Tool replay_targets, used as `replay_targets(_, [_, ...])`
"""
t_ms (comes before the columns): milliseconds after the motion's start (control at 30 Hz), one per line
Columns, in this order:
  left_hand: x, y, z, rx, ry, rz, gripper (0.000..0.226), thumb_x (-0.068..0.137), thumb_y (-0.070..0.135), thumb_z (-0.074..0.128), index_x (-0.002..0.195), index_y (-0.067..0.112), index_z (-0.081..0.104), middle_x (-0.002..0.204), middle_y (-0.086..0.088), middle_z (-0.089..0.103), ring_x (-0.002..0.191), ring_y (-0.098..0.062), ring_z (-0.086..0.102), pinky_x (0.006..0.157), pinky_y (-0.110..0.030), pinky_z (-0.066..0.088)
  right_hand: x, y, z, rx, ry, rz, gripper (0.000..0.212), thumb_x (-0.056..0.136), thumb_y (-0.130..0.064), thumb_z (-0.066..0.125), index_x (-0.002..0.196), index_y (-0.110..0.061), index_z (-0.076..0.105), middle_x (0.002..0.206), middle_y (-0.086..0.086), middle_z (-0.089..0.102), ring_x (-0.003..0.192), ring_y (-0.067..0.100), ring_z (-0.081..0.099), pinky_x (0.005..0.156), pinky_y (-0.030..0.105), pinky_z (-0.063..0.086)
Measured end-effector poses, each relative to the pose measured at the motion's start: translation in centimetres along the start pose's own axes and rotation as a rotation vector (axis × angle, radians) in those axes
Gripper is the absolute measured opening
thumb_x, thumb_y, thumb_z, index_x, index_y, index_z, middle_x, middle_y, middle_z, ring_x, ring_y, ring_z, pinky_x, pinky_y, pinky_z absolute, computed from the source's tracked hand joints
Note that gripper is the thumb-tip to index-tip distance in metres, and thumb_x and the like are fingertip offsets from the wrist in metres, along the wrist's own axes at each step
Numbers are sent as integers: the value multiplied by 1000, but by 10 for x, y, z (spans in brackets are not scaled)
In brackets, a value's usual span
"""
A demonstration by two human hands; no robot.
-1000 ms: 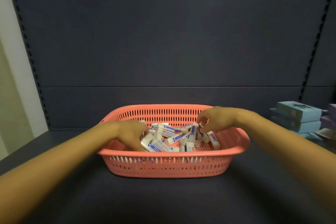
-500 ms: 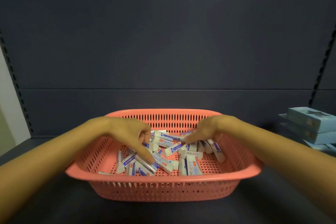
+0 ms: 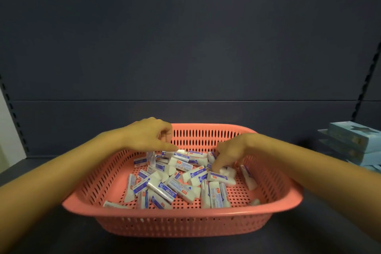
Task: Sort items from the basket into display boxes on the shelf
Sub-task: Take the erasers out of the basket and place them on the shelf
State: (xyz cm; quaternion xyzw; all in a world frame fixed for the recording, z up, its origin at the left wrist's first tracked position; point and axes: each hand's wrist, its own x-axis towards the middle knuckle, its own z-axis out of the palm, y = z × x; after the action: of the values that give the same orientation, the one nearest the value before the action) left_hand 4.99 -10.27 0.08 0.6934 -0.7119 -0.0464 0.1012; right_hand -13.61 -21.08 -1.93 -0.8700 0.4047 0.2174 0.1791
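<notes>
Hands sit inside the basket, both low over the heap. The left hand has most fingers curled under and one digit stretched toward 3 o'clock, its tip touching a wrapped piece at the back of the pile. I cannot tell whether it pinches that piece. The right hand points its fingers down toward 6 o'clock, with the tips among the pieces. Its thumb is hidden, so a grip cannot be confirmed there either.

The erasers lie directly beneath and at 6 o'clock from both hands, so neither needs to travel to reach one. They are small white blocks in blue-and-white sleeves with a red mark, piled loose and crossing each other. The back ones run roughly 9 to 3, and several at the front run 12 to 6. The piece under the left fingertip lies crosswise, so a pinch across its short side looks likeliest to hold.

The basket is coral plastic with slotted walls, and it stands on the dark shelf. The pale blue display boxes are stacked at 3 o'clock from the basket, well apart from it. The right hand is nearer to them and probably suits the carry.
</notes>
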Motion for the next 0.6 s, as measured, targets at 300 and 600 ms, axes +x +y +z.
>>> replay_targets(300, [2,-2,5,114,-59,-21,20,83,28,62,98,17,55,101,3,60,90,-16,56,75,-28,45,11,-5,8,-157,27,-22,39,77,-24,70,110,-8,58,100,3,65,85,19,61,77,28,51])
replay_targets(600, [17,22,18,152,-304,15,46,85,26,61,123,7,45,121,-4,46,106,-20,48,89,-30,42,-3,-11,3,-352,281,17,33,83,-26,58,113,-13,62,93,0,60,84,16,53,71,24,43])
